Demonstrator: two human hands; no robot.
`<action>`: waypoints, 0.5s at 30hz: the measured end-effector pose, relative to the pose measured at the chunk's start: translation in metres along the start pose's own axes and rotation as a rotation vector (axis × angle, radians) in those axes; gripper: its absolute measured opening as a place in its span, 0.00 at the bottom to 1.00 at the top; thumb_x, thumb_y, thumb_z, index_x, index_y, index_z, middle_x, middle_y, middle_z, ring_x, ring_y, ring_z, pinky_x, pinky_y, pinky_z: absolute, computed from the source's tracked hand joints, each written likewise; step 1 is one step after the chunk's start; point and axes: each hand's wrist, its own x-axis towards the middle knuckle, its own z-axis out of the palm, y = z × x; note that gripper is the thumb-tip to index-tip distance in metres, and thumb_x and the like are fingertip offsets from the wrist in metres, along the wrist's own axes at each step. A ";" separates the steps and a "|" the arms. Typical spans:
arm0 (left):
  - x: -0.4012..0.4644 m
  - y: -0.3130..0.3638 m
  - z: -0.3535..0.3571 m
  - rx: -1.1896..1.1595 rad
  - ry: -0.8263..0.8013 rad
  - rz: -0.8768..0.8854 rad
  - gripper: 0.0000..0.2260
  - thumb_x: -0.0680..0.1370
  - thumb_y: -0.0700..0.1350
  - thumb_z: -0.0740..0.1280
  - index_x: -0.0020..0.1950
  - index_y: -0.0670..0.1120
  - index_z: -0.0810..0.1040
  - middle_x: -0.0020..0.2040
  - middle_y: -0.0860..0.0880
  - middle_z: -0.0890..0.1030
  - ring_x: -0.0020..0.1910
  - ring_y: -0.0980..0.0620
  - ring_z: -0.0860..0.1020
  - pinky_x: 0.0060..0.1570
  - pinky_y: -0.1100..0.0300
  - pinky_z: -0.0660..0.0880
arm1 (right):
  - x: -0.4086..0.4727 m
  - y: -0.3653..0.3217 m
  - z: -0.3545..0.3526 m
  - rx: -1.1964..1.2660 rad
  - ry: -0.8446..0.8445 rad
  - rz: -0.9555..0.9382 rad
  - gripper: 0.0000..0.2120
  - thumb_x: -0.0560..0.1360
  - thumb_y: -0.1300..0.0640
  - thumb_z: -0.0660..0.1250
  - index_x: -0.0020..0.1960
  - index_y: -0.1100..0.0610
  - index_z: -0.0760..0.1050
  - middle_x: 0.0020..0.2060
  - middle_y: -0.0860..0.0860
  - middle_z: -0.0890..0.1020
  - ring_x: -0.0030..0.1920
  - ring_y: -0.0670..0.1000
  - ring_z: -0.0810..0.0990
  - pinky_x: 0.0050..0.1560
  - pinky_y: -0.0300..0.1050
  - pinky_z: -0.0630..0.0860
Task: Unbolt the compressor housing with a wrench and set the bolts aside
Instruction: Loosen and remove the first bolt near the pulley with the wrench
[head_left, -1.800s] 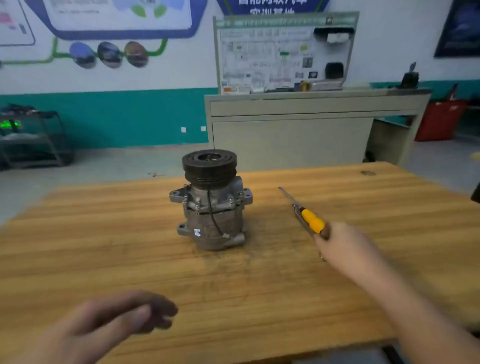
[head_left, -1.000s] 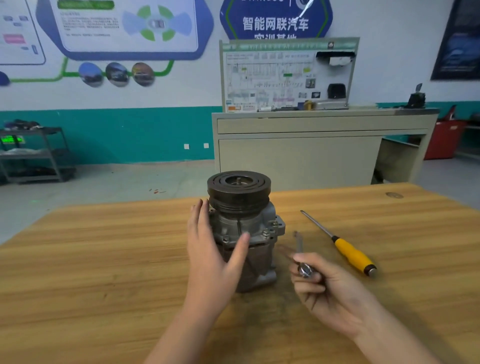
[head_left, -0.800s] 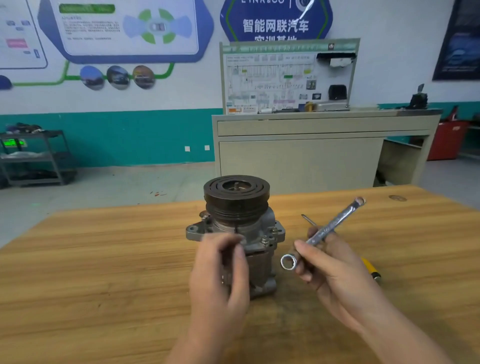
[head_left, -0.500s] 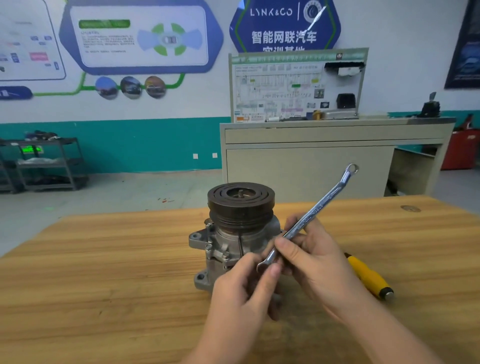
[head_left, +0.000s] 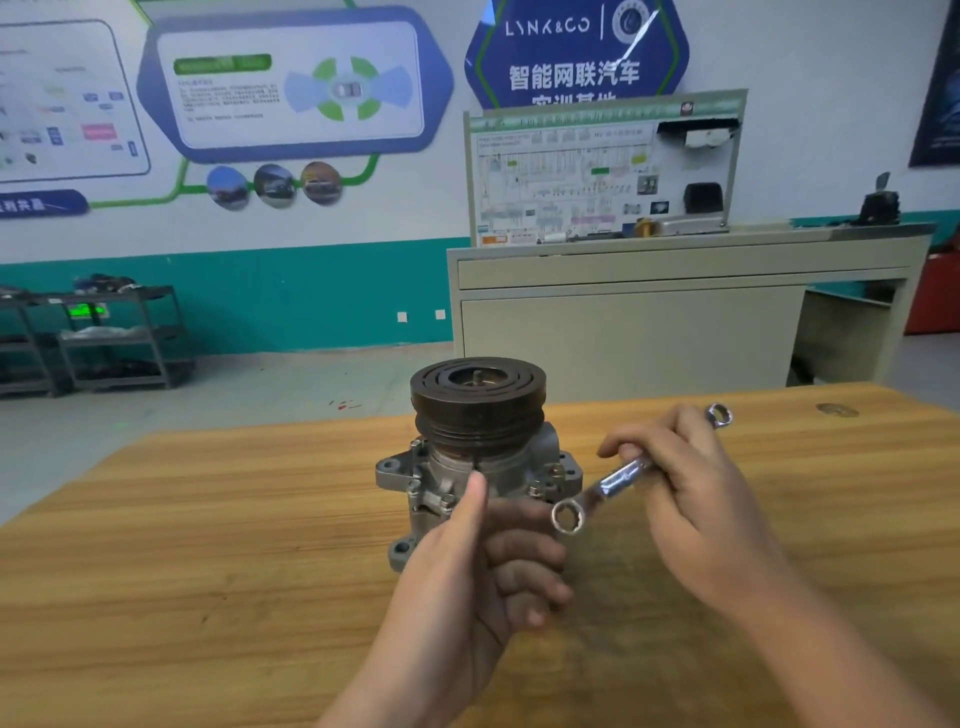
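The grey compressor (head_left: 441, 478) stands upright on the wooden table (head_left: 208, 545), its black pulley (head_left: 478, 400) on top. Small bolts (head_left: 535, 491) sit on its flange. My right hand (head_left: 696, 499) grips the shaft of a silver ring wrench (head_left: 618, 478). The wrench's lower ring end (head_left: 569, 517) hangs just right of the flange, apart from the bolts. My left hand (head_left: 483, 571) is in front of the compressor's lower body and hides it. Its thumb points up, its fingers are loosely curled, and it holds nothing.
A grey cabinet (head_left: 623, 332) with a training board (head_left: 602, 171) stands behind the table's far edge. Metal shelves (head_left: 119, 338) are at the far left by the wall. A dark knot (head_left: 836, 410) marks the table at the right.
My left hand has let go of the wrench's lower end and dropped in front of the compressor. My right hand swung the wrench flatter, to the right. The yellow screwdriver is out of sight.
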 end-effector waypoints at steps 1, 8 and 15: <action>0.000 0.001 -0.001 0.008 -0.023 -0.010 0.21 0.70 0.59 0.63 0.36 0.43 0.86 0.31 0.39 0.80 0.22 0.48 0.78 0.18 0.64 0.69 | 0.000 0.001 0.001 -0.044 -0.053 0.018 0.13 0.76 0.60 0.58 0.51 0.52 0.80 0.42 0.45 0.69 0.40 0.47 0.72 0.40 0.47 0.73; -0.002 -0.003 0.000 0.143 0.072 0.058 0.11 0.65 0.41 0.71 0.44 0.36 0.81 0.30 0.39 0.80 0.23 0.49 0.79 0.20 0.65 0.73 | -0.005 0.000 0.010 -0.144 -0.163 0.021 0.24 0.70 0.65 0.59 0.62 0.49 0.79 0.48 0.50 0.68 0.44 0.53 0.74 0.44 0.55 0.76; -0.004 0.005 0.000 -0.043 0.132 0.204 0.05 0.66 0.41 0.69 0.36 0.42 0.85 0.29 0.40 0.79 0.21 0.52 0.77 0.19 0.66 0.73 | -0.014 -0.014 0.025 0.550 0.447 0.430 0.34 0.69 0.47 0.69 0.71 0.39 0.58 0.54 0.40 0.68 0.41 0.43 0.78 0.38 0.36 0.76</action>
